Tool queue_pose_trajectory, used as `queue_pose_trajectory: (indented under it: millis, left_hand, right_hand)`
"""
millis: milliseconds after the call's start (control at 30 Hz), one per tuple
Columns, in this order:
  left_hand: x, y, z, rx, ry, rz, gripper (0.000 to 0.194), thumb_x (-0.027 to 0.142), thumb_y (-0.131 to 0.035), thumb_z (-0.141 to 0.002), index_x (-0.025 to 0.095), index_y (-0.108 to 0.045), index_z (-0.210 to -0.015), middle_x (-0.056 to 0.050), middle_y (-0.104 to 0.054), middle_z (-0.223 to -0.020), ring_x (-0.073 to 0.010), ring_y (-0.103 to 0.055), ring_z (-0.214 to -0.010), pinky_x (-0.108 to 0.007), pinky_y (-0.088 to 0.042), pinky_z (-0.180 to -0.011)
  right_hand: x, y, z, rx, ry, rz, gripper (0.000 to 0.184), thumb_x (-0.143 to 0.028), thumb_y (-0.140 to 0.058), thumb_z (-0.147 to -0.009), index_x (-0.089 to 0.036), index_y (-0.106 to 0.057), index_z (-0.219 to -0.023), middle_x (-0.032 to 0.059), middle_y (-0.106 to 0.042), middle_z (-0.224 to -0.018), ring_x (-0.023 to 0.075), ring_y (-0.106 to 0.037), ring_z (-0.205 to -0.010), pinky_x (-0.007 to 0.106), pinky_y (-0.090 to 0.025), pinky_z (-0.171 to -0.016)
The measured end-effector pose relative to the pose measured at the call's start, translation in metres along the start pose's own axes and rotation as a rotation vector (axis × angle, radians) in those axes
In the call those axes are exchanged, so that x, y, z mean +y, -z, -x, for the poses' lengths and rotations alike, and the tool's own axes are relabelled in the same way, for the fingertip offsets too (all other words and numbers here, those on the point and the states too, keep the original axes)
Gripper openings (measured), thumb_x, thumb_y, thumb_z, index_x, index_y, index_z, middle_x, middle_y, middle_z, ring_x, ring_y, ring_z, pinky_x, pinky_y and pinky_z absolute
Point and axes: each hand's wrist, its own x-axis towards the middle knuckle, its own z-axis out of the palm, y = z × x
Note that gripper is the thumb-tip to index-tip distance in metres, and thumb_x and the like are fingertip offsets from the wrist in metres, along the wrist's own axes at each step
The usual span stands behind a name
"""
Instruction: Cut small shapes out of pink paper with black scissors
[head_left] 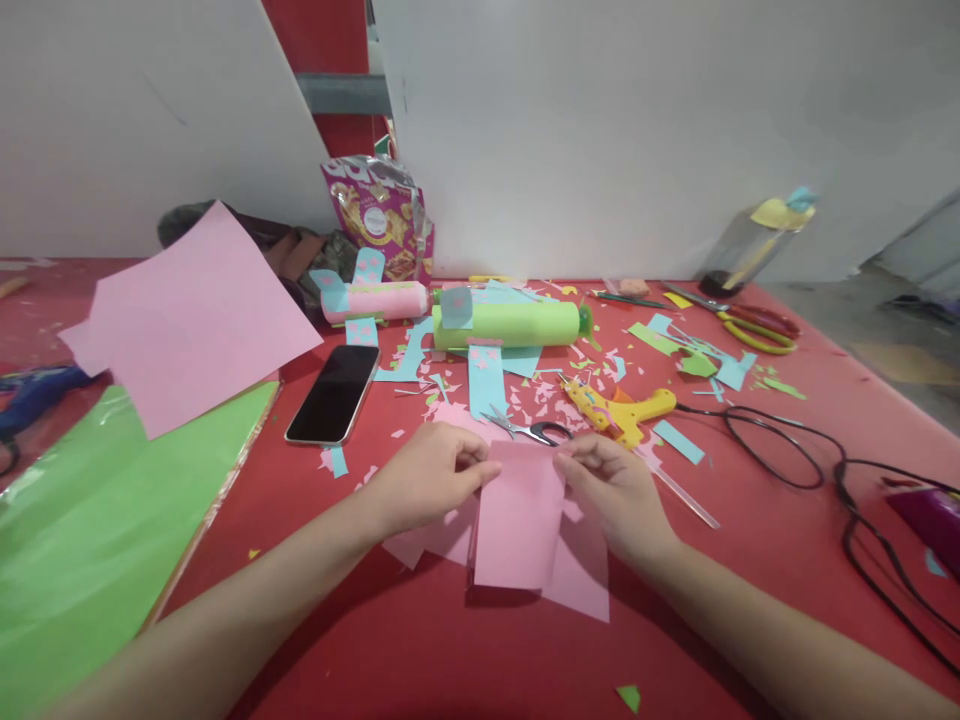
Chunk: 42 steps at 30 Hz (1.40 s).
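A folded pink paper (pixel 519 525) is between my two hands, its near edge towards me. My left hand (pixel 431 475) pinches its upper left corner between thumb and fingers. At the upper right corner, my right hand (pixel 613 492) has thumb and fingers closed on the same paper. Beneath it, a larger pink sheet (pixel 581 570) lies on the red table. Small scissors (pixel 529 428) with black handles rest just beyond the paper's far edge. A yellow hot glue gun (pixel 619 408) lies on its side past my right hand.
A phone (pixel 334 393), green sheets (pixel 112 510) and a pink sheet (pixel 195 320) lie left. Green (pixel 517 325) and pink (pixel 382 300) paper-wrapped tubes are at the back, before a snack bag (pixel 382 215). Right are large scissors (pixel 750 325), a bottle (pixel 754 245) and cable (pixel 787 475).
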Motion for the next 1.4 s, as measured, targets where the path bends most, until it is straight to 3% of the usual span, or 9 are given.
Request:
queue_pose_trajectory:
  millis: [167, 300, 467, 567, 667, 800, 967, 1233, 1400]
  left_hand:
    - [0.0, 0.001, -0.001, -0.018, 0.032, 0.056, 0.031, 0.034, -0.044, -0.075, 0.017, -0.036, -0.05, 0.004, -0.042, -0.046, -0.0094, -0.045, -0.045, -0.02, -0.031, -0.045]
    - [-0.004, 0.001, -0.003, 0.021, 0.063, 0.099, 0.029, 0.034, -0.044, -0.075, 0.017, -0.037, -0.052, 0.004, -0.04, -0.047, -0.0098, -0.045, -0.046, -0.021, -0.032, -0.046]
    - [-0.005, 0.003, -0.004, -0.012, 0.065, 0.238, 0.027, 0.032, -0.045, -0.074, 0.017, -0.036, -0.053, 0.007, -0.029, -0.048, -0.0067, -0.036, -0.042, -0.02, -0.029, -0.042]
    - [-0.002, 0.004, -0.002, -0.061, 0.102, 0.363, 0.017, 0.03, -0.045, -0.073, 0.017, -0.042, -0.062, 0.006, -0.035, -0.05, -0.0075, -0.039, -0.044, -0.019, -0.029, -0.041]
    - [0.0, 0.004, -0.001, -0.033, 0.114, 0.462, 0.014, 0.028, -0.042, -0.075, 0.017, -0.048, -0.079, 0.003, -0.049, -0.06, -0.0115, -0.051, -0.056, -0.021, -0.036, -0.047]
    - [-0.001, 0.003, -0.002, 0.099, 0.062, 0.358, 0.019, 0.027, -0.036, -0.077, 0.017, -0.051, -0.073, 0.001, -0.052, -0.063, -0.0131, -0.053, -0.065, -0.027, -0.042, -0.063]
    - [0.001, 0.003, -0.002, 0.082, 0.006, 0.374, 0.015, 0.018, -0.036, -0.073, 0.017, -0.051, -0.074, -0.001, -0.055, -0.075, -0.0142, -0.053, -0.075, -0.028, -0.043, -0.07]
    - [0.002, -0.001, -0.001, 0.127, -0.051, 0.19, 0.023, 0.036, -0.036, -0.081, 0.018, -0.038, -0.067, 0.004, -0.043, -0.059, -0.0104, -0.044, -0.057, -0.024, -0.036, -0.056]
    - [0.003, -0.001, -0.001, 0.145, -0.047, 0.047, 0.028, 0.033, -0.035, -0.081, 0.018, -0.033, -0.058, 0.004, -0.038, -0.054, -0.0098, -0.039, -0.052, -0.022, -0.03, -0.05]
  right_hand:
    - [0.001, 0.001, 0.0, 0.029, 0.108, 0.13, 0.02, -0.031, -0.049, -0.077, -0.018, -0.054, -0.063, -0.003, -0.052, -0.05, 0.0088, -0.047, -0.04, 0.022, -0.039, -0.041]
    - [0.001, 0.001, 0.0, 0.06, 0.474, 0.317, 0.027, -0.012, -0.044, -0.076, -0.022, -0.055, -0.098, 0.0075, -0.062, -0.096, 0.0169, -0.059, -0.081, 0.027, -0.049, -0.059]
    - [-0.002, 0.004, 0.0, 0.036, 0.825, 0.534, 0.029, -0.004, -0.048, -0.07, -0.024, -0.065, -0.08, 0.0079, -0.058, -0.107, 0.0192, -0.057, -0.09, 0.034, -0.049, -0.071]
    - [-0.006, 0.004, 0.0, 0.021, 0.747, 0.468, 0.027, -0.007, -0.049, -0.069, -0.026, -0.068, -0.071, 0.0054, -0.066, -0.091, 0.0203, -0.059, -0.084, 0.035, -0.049, -0.069]
    - [-0.009, 0.002, 0.002, 0.033, 0.501, 0.382, 0.022, -0.011, -0.05, -0.068, -0.024, -0.068, -0.067, 0.0029, -0.068, -0.069, 0.0197, -0.061, -0.069, 0.033, -0.049, -0.063]
    - [-0.009, -0.001, 0.003, 0.083, 0.24, 0.3, 0.012, -0.02, -0.055, -0.067, -0.019, -0.065, -0.061, 0.0015, -0.065, -0.056, 0.0168, -0.059, -0.051, 0.028, -0.047, -0.05]
    - [-0.009, -0.004, 0.001, -0.056, 0.011, 0.111, 0.014, -0.028, -0.054, -0.07, -0.018, -0.06, -0.078, -0.0029, -0.057, -0.047, 0.0125, -0.054, -0.035, 0.022, -0.041, -0.032]
    - [-0.009, -0.006, 0.002, -0.197, -0.096, 0.076, 0.027, -0.029, -0.055, -0.07, -0.015, -0.056, -0.093, -0.0015, -0.059, -0.054, 0.0127, -0.059, -0.039, 0.019, -0.039, -0.032]
    - [-0.008, -0.004, 0.001, -0.15, 0.035, 0.015, 0.016, -0.03, -0.054, -0.071, -0.016, -0.062, -0.077, -0.0022, -0.057, -0.056, 0.0095, -0.054, -0.045, 0.021, -0.046, -0.043]
